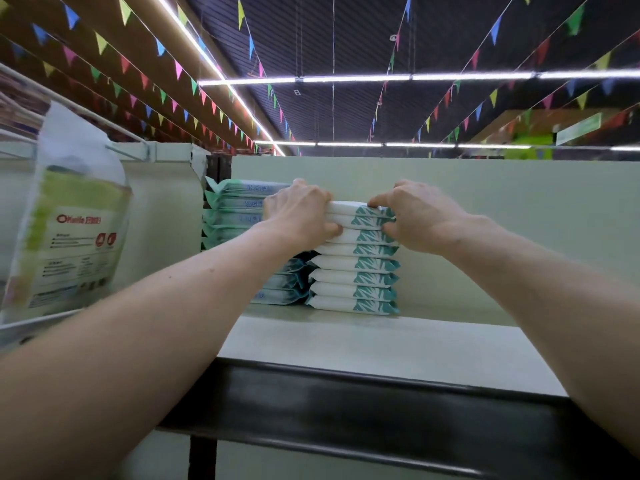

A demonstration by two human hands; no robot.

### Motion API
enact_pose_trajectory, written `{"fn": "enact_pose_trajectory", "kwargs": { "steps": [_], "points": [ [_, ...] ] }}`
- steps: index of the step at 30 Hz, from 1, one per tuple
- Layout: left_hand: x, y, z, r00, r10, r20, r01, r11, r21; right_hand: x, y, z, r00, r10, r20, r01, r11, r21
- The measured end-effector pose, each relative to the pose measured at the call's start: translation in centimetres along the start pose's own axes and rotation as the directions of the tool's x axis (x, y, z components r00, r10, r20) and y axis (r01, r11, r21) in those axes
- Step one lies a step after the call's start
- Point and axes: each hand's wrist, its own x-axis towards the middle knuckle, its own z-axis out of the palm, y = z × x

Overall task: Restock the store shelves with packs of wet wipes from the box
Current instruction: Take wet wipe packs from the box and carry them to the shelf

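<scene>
A shop — stocked shelf, stacked wipe packs, bunting overhead.

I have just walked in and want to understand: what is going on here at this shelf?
A person is stocking a high store shelf with wet wipe packs. The left hand and right hand grip the top packs of a white-and-teal stack from either end, thumbs tucked beneath them. The stack stands on the shelf, with a second stack to its left. The box is not in view.
</scene>
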Motion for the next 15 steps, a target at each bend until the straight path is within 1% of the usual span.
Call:
{"fn": "enact_pose_trajectory", "kwargs": {
  "steps": [3, 7, 10, 15],
  "points": [
    [-0.03, -0.16, -0.05, 1.0, -0.019, 0.001, 0.019, 1.0, -0.013, -0.01, 0.05, 0.02, 1.0, 0.01, -0.023, -0.01, 1.0, 0.006],
    [-0.26, -0.61, -0.1, 0.999, -0.016, 0.047, 0.017, 1.0, -0.023, 0.16, 0.2, 0.14, 0.999, 0.012, -0.034, -0.011, 1.0, 0.024],
    [-0.28, -0.67, -0.15, 0.998, -0.028, 0.055, 0.03, 0.999, -0.033, 0.28, 0.2, 0.19, 0.999, 0.023, -0.035, -0.022, 0.999, 0.037],
    [0.12, -0.6, -0.19, 0.996, -0.004, 0.085, -0.002, 0.997, 0.074, 0.26, -0.01, 0.13, 1.0, 0.021, 0.007, -0.021, 1.0, -0.003]
  ]
}}
